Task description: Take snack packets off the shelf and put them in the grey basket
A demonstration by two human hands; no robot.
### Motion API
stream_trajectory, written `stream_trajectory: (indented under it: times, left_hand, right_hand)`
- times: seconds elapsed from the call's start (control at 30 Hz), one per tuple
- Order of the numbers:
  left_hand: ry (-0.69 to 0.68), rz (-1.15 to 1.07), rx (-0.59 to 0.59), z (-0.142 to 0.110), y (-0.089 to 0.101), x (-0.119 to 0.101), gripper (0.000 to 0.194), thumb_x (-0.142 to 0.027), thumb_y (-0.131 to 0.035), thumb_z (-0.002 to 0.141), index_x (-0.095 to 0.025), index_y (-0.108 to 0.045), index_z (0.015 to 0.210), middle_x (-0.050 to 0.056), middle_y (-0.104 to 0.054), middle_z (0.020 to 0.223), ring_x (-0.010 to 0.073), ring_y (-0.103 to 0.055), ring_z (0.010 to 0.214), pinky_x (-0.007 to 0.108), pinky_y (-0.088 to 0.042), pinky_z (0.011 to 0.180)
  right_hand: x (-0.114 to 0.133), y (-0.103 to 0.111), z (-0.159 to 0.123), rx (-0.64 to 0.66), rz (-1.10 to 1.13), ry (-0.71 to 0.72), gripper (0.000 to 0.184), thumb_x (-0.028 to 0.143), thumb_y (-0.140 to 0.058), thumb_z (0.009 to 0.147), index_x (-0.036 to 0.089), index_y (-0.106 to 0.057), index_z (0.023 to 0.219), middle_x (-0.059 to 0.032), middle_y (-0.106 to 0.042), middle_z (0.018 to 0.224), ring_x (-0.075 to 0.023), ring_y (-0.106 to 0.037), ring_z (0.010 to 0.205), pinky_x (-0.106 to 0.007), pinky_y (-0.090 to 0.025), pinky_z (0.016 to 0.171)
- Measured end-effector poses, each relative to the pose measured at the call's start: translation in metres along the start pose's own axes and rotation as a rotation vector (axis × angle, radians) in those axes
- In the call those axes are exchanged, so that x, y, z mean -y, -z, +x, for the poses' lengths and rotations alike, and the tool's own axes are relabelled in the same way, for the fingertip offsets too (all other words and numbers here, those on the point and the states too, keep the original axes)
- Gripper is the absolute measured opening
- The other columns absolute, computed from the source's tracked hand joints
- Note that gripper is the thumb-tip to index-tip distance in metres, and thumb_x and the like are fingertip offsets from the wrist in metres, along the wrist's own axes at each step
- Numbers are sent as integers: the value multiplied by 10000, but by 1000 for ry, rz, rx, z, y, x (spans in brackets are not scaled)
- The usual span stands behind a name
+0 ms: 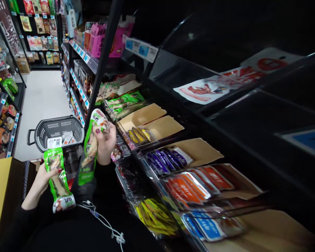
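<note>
Our left hand [42, 177] pinches a green-edged packet [60, 185], our right hand [106, 144] a second packet [91, 148]; both look slick, so either could slip if grip eases

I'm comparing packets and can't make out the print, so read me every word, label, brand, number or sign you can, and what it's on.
No text reads with certainty.
Left hand's green-edged packet: dark lettering, too blurred.
Right hand's green-edged packet: lettering, too blurred.
Purple packets, orange packets, blue packets: white lettering, too blurred.
Pink box: characters, too small.
Shelf tags: too small.
Red-and-white sign: too blurred.
</note>
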State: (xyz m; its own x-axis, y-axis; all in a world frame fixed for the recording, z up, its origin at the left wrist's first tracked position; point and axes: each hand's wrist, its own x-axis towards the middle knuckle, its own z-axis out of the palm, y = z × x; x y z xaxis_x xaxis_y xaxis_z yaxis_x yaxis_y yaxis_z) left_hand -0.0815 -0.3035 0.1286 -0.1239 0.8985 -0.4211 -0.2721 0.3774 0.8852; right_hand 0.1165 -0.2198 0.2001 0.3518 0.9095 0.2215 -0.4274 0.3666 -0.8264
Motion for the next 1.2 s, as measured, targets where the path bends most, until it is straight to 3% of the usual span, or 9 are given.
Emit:
stream_trajectory:
  times: [0.13,0.23,0.3,0.43,0.6,0.73,0.9,1.1,1.2]
  left_hand:
    - [-12,-7,-54,5,2,-4,512,-208,-866,429,-100,-673,891,85,-712,812,218,-660,688,294,-532,660]
    - [-30,-14,-67,9,7,-5,543,-229,-858,447,-107,-671,942,83,-712,841,231,-666,714,322,-537,692]
    - [-26,-13,-99,12,13,-3,568,-244,-857,446,-104,-665,962,86,-711,849,243,-668,720,342,-539,698]
    - [34,-16,-178,18,24,1,599,-259,-860,426,-105,-658,968,84,-706,836,245,-661,685,351,-541,652]
    - [30,-15,-247,26,29,5,545,-242,-861,431,-101,-651,915,81,-701,829,221,-650,703,305,-525,662]
    - [20,3,-245,32,31,5,524,-242,-851,466,-100,-651,929,86,-705,840,224,-650,719,311,-521,683]
    - [-1,47,-247,41,33,7,517,-257,-839,478,-94,-663,936,97,-712,873,236,-656,770,325,-511,754]
    - [-10,185,-297,49,19,5,512,-314,-821,449,-89,-664,881,92,-711,822,232,-648,738,326,-507,714]
    - [-56,242,-348,50,6,4,482,-326,-800,460,-98,-654,859,82,-709,799,224,-645,726,315,-505,687]
  right_hand:
    - [2,2,3,-58,-287,121,391,349,-660,725,228,-428,1016,-34,-588,970,-138,-633,854,-259,-537,751]
    - [-27,29,17,-71,-422,84,430,392,-635,749,211,-421,1075,-75,-597,1038,-159,-623,921,-286,-525,791]
    - [-59,55,22,-71,-579,-24,483,402,-635,735,190,-428,1117,-99,-601,1069,-171,-624,923,-306,-522,794]
    - [-130,87,23,131,-975,-402,496,300,-631,716,113,-476,1148,-134,-655,1010,-204,-654,851,-340,-524,772]
    - [-207,34,62,274,-1167,-475,484,248,-585,787,52,-488,1218,-178,-672,1041,-242,-649,972,-348,-486,869]
    - [-241,-16,108,350,-1188,-472,556,160,-587,778,-39,-435,1274,-296,-569,1218,-289,-563,1153,-394,-408,982]
    - [-212,-7,94,569,-1088,-447,267,170,-536,818,93,-629,1055,-133,-678,1080,-189,-618,1025,-325,-426,959]
    - [-113,18,-7,1016,-725,-472,199,339,-591,807,168,-639,895,-22,-685,833,-134,-618,745,-247,-470,696]
    - [-88,18,-47,971,-761,-536,208,334,-665,746,176,-589,857,11,-634,715,-116,-564,618,-227,-433,595]
